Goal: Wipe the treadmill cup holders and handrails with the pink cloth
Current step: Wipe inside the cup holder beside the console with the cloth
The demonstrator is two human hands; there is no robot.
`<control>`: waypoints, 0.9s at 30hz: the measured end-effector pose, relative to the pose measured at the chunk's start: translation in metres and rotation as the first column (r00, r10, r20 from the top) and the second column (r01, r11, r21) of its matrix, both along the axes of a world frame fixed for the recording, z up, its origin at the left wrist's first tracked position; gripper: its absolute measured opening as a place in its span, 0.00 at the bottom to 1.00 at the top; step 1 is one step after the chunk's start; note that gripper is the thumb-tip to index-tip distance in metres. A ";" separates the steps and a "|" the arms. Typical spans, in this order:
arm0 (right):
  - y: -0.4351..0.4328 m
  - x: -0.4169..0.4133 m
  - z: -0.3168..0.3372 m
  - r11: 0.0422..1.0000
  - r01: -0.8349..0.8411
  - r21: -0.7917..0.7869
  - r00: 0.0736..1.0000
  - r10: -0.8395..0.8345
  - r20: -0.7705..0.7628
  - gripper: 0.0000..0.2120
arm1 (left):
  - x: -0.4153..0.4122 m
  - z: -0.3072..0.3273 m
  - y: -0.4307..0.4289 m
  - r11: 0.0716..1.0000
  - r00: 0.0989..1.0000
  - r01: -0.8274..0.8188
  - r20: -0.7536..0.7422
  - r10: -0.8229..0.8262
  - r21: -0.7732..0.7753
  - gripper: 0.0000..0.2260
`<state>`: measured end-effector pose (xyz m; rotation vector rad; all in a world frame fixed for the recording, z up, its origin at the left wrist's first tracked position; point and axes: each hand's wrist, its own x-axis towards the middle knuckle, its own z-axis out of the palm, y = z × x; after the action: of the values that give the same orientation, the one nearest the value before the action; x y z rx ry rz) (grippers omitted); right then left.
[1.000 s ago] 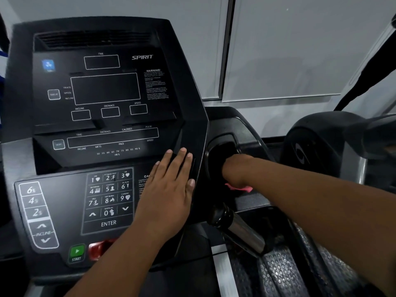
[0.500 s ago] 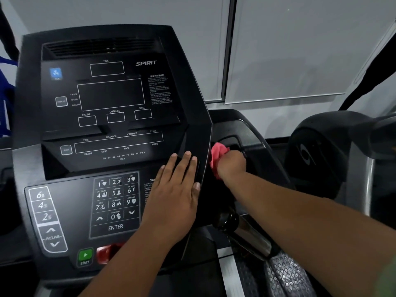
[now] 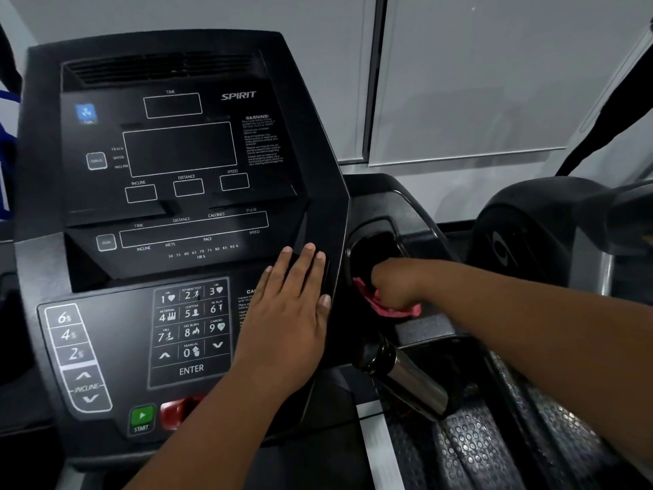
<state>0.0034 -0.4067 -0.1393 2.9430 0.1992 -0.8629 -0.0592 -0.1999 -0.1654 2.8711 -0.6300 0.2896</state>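
The pink cloth [image 3: 385, 307] is right of centre in the frame, bunched under the right hand [image 3: 397, 282] at the near lip of the cup holder [image 3: 374, 249]. It looks thin, soft and light, so it should crumple to fit a curved wall and carry no weight of its own. Best taken as a wad in the palm with the fingers curled over it, not by a corner (a loose corner would only flap and skip over the surface). The right hand is curled down onto the cloth, knuckles up, pressing it against the rim; a flap of cloth sticks out on either side of the hand.

The cup holder is a deep, dark, glossy well just right of the console [image 3: 183, 221]. Nothing can be made out inside it; its floor lies in shadow, so whether it holds dirt or anything small cannot be told.

The left hand [image 3: 289, 313] lies flat on the console's right edge, fingers straight and close together, holding nothing, probably as a brace.

Below the cup holder a chromed handrail grip [image 3: 406, 378] shows, apart from the cloth and likely not yet wiped.
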 end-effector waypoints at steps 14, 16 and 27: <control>0.014 0.016 -0.026 0.949 0.212 0.232 0.901 -0.282 0.331 0.07 | 0.000 -0.001 -0.001 1.000 1.000 -0.003 0.008 0.003 -0.003 0.25; 0.005 0.011 -0.022 0.970 0.203 0.135 0.930 -0.234 0.285 0.05 | 0.000 -0.002 -0.001 1.000 1.000 -0.004 0.012 0.004 0.000 0.25; 0.006 -0.005 0.004 0.975 0.177 0.137 0.983 -0.183 0.034 0.08 | 0.000 -0.001 0.000 1.000 1.000 -0.002 0.019 0.002 0.003 0.25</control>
<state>-0.0014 -0.4009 -0.1351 3.1415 -0.0137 -0.8310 -0.0594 -0.1996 -0.1664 2.8748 -0.6321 0.3173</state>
